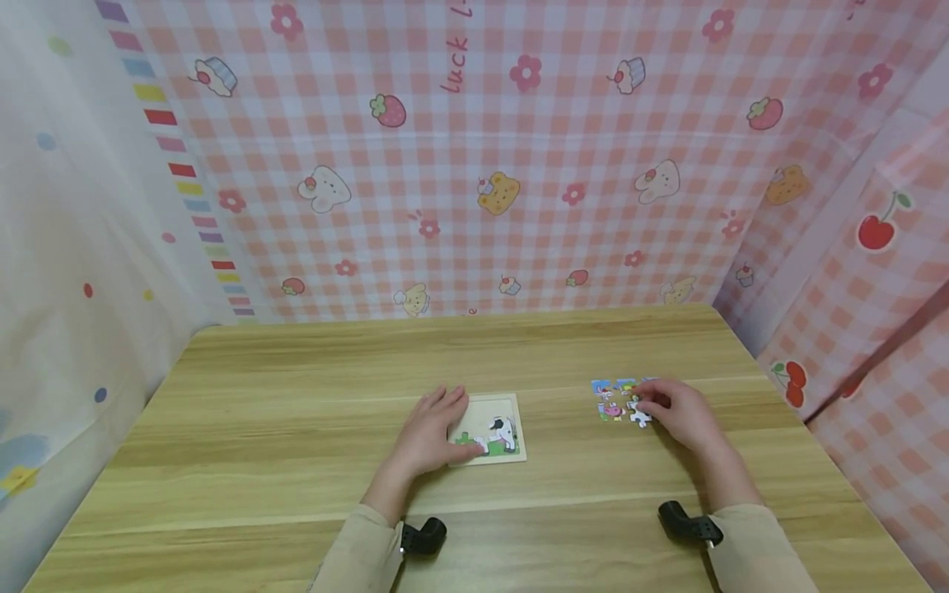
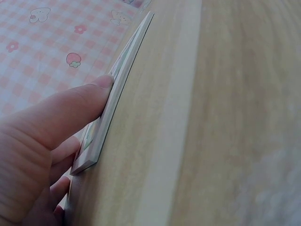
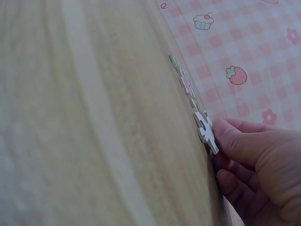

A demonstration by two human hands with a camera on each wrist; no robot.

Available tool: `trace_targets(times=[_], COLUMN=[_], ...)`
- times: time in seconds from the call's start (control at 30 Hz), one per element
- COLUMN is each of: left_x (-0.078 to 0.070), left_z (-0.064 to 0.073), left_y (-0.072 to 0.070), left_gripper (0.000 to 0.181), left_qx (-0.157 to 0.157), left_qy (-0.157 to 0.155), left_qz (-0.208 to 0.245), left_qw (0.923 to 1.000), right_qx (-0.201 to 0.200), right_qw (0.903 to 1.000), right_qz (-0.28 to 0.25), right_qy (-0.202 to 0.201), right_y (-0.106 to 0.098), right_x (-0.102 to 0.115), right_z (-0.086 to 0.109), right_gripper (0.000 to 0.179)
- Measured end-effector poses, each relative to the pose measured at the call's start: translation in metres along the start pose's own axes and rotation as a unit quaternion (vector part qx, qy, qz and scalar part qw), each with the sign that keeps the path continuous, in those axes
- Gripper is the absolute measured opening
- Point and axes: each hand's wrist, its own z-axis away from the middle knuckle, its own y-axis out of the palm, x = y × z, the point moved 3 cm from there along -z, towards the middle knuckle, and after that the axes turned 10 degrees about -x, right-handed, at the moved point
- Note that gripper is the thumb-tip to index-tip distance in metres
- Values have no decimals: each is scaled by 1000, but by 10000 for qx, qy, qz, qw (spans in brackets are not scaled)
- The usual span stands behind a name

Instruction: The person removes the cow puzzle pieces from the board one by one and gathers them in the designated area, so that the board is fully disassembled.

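A small wooden puzzle board (image 1: pixel 521 430) lies mid-table, with a black-and-white animal and green ground pictured in its lower part. My left hand (image 1: pixel 433 432) rests across its left side, thumb on the near edge, fingers stretched toward the far corner. The left wrist view shows that thumb (image 2: pixel 89 106) pressing on the board's rim (image 2: pixel 110 113). Over to the right, my right hand (image 1: pixel 678 409) pinches a white puzzle piece (image 1: pixel 639 417) between thumb and fingers. In the right wrist view the piece (image 3: pixel 206 129) looks slightly raised; the fingertips behind it are partly hidden.
Several loose colourful puzzle pieces (image 1: pixel 610 401) lie beside the right hand, partly covered by it. Black wrist mounts (image 1: pixel 424 537) sit at both sleeves. A checked curtain (image 1: pixel 474 206) hangs behind the wooden table (image 1: pixel 296 428), and more fabric hangs at both sides.
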Motion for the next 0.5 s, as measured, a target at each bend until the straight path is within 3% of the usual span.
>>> trace_targets(times=[0.5], left_x=[-3], left_z=[1], left_y=[-3], left_gripper=[87], left_qx=[48], left_qy=[25], left_qz=[-38], left_qw=[10000], right_qx=[-299], right_qw=[9995], right_qz=[3], right_qy=[-129], right_y=[-4], right_x=[3], right_z=[2], right_gripper=[15])
